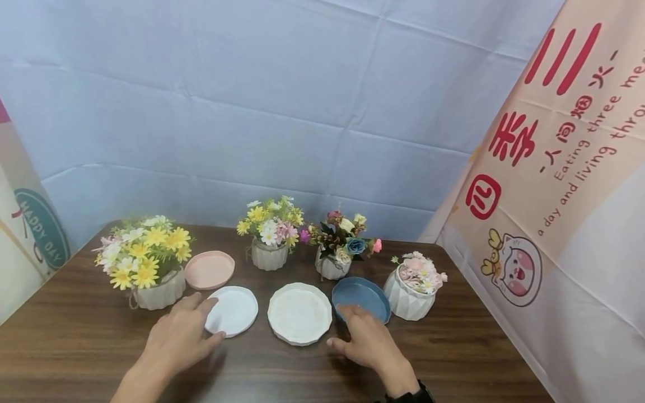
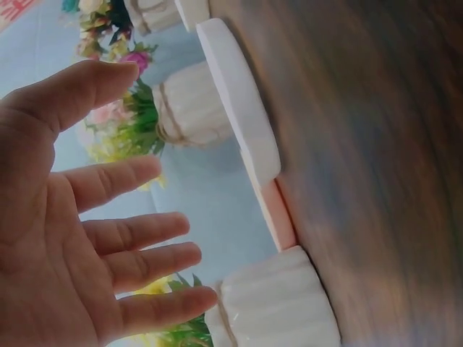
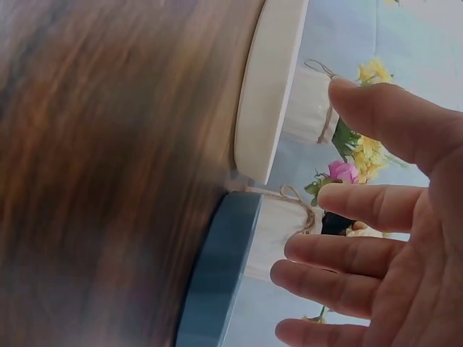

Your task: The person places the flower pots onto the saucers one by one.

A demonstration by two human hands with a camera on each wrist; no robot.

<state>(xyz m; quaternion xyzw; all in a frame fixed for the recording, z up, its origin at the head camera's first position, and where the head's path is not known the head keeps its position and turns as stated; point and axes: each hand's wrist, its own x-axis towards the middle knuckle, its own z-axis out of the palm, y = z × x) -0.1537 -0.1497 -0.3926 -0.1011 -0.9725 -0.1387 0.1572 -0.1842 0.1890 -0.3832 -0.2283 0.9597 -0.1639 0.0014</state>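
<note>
My left hand [image 1: 182, 331] hovers with spread fingers at the left edge of a small white plate [image 1: 233, 311]; in the left wrist view its palm holds nothing. A blue plate [image 1: 367, 296] lies under the fingertips of my right hand [image 1: 367, 338], whose fingers are straight and apart in the right wrist view. Between the hands sits a cream scalloped plate [image 1: 299, 314]. Behind the white plate, a pink plate [image 1: 209, 270] lies beside a white ribbed pot of yellow and white flowers [image 1: 151, 260].
Along the back of the brown wooden table [image 1: 272, 372] stand a pot of yellow and pink flowers [image 1: 270, 246] and a pot with dark leaves and roses [image 1: 335, 263]. A pot of pale pink flowers [image 1: 414, 291] is on the right. Cloth [image 1: 262, 112] hangs behind.
</note>
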